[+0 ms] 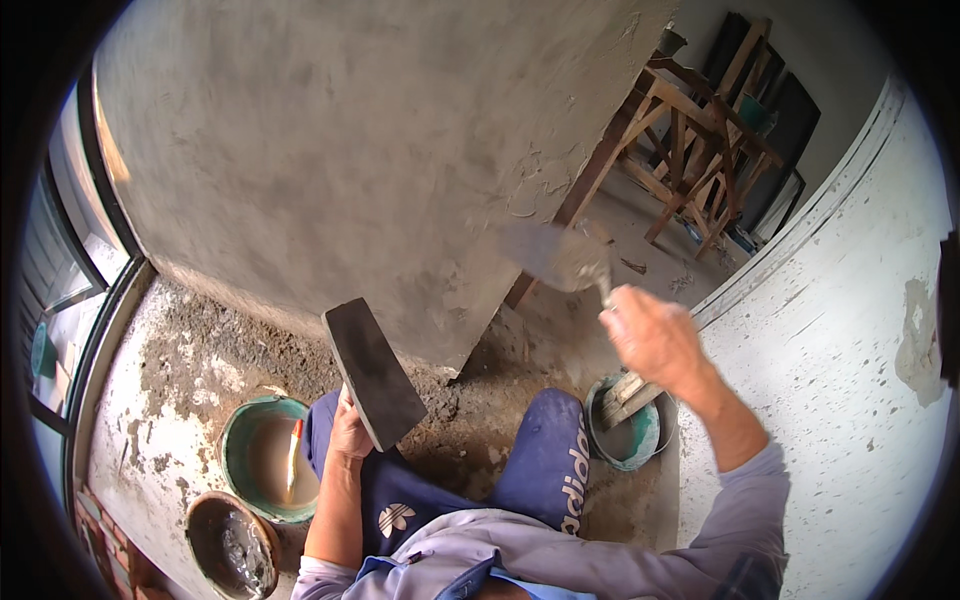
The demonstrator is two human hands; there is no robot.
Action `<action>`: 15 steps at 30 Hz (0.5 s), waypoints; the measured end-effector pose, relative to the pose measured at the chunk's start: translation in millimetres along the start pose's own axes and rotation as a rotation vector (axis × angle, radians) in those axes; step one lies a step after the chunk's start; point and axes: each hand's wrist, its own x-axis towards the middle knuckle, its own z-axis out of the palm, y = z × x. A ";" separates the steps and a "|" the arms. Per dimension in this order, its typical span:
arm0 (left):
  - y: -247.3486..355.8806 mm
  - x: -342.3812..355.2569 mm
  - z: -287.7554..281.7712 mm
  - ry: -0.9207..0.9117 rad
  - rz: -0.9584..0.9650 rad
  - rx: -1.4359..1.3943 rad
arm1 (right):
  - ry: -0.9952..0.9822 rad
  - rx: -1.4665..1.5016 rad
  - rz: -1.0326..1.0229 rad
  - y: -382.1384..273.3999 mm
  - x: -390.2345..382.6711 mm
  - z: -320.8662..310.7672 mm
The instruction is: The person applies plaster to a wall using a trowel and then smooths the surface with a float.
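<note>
My left hand (pixel 350 432) grips a dark rectangular plastering board (pixel 376 370), held tilted above my knee. My right hand (pixel 650 340) is closed on the handle of a trowel (pixel 560 258), whose blade is blurred, raised in front of the grey plastered wall (pixel 370 140) near its right edge. Below my right hand a green bucket (pixel 645 460) holds grey liquid and a wide brush (pixel 625 400). Left of my left hand a green bucket (pixel 235 450) holds murky liquid and a brush (pixel 294 460). Below it sits a brown bowl (pixel 205 540) of grey mix.
A wooden trestle (pixel 700 150) and dark panels stand through the opening at upper right. A white speckled wall (pixel 830 400) is close on my right. A dark-framed glass door (pixel 98 240) lines the left, with bricks (pixel 105 550) at lower left. The floor (pixel 160 380) is spattered with mortar.
</note>
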 end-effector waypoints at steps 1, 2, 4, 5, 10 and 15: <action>0.3 -0.4 -0.6 -0.002 0.003 0.001 | -0.002 -0.033 0.004 -1.3 -1.2 11.9; -1.0 -0.3 -1.1 -0.006 0.004 0.001 | -0.004 -0.067 0.010 -2.1 -2.3 20.9; 1.1 -0.7 -1.3 -0.005 0.005 0.006 | -0.074 -0.125 0.090 3.2 2.4 20.4; 1.3 -1.3 -0.2 -0.001 0.007 0.005 | 0.039 -0.165 0.069 7.0 8.1 8.2; 2.2 -3.8 -13.4 0.018 -0.002 -0.004 | 0.376 -0.317 0.128 6.4 36.6 -66.1; 3.4 -4.1 -6.0 0.011 0.031 -0.033 | 0.367 -0.193 0.102 -18.5 5.5 -41.5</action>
